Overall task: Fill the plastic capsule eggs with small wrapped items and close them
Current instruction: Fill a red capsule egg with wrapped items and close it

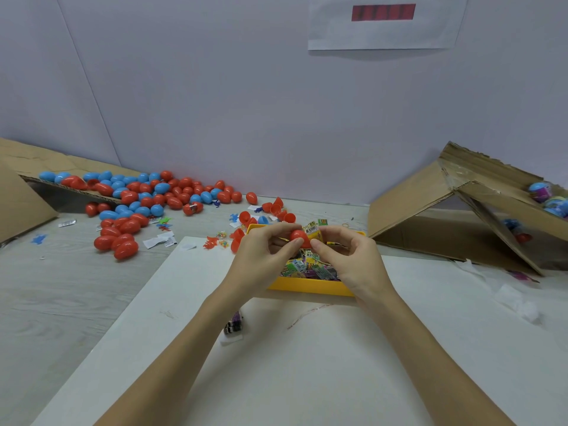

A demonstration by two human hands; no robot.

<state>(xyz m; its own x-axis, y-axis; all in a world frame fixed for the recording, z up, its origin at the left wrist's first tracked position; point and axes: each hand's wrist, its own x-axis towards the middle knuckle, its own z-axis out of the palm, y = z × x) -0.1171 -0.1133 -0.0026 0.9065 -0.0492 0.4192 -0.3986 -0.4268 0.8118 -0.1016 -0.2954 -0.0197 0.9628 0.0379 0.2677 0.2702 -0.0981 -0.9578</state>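
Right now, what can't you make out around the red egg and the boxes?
Head view only:
- Red egg half: its opening, hidden by left hand fingers.
- Yellow packet: print too small; right hand covers part.
- Yellow tray: contents partly behind hands.
- Right cardboard box: cut by the edge.

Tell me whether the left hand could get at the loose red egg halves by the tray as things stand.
Probably not yet: the left hand is gripping a red egg half. The red egg halves lie unobstructed beyond the yellow tray.
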